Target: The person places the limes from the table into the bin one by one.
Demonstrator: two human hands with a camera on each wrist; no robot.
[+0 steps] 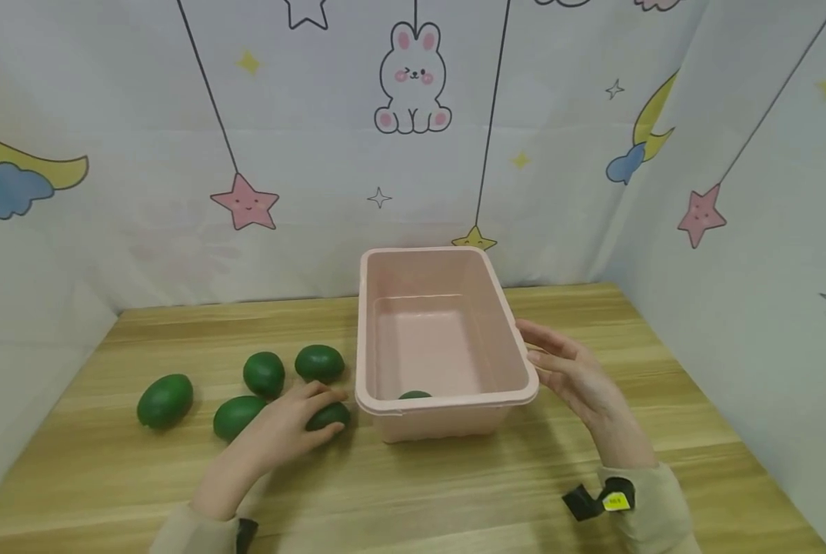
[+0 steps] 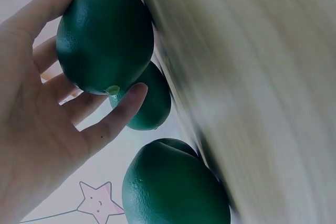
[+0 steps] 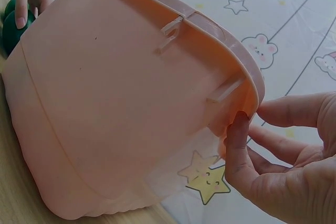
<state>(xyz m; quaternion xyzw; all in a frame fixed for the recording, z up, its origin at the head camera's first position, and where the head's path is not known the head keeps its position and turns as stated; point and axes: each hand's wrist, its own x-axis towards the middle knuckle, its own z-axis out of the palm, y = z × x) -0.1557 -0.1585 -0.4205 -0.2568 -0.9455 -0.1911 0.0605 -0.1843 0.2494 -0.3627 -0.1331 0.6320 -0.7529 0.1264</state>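
Note:
My left hand (image 1: 274, 435) holds a dark green, egg-shaped fruit (image 1: 328, 416) on the table, just left of a pink plastic bin (image 1: 447, 402). The left wrist view shows thumb and fingers around this smooth fruit (image 2: 105, 35), which has a pale stem spot. On the bin's right side, my right hand (image 1: 586, 385) pinches the rim near the front corner. In the right wrist view, its fingertips (image 3: 239, 127) touch the rim's edge and underside. Inside the bin, another green fruit (image 1: 415, 395) shows only its top above the front rim.
Several similar fruits lie to the left: one behind the left hand (image 1: 319, 362), others farther left (image 1: 264, 374), including a fruit at the far left (image 1: 166, 401). The wooden table (image 1: 413, 500) meets a patterned cloth (image 1: 302, 261) at the back.

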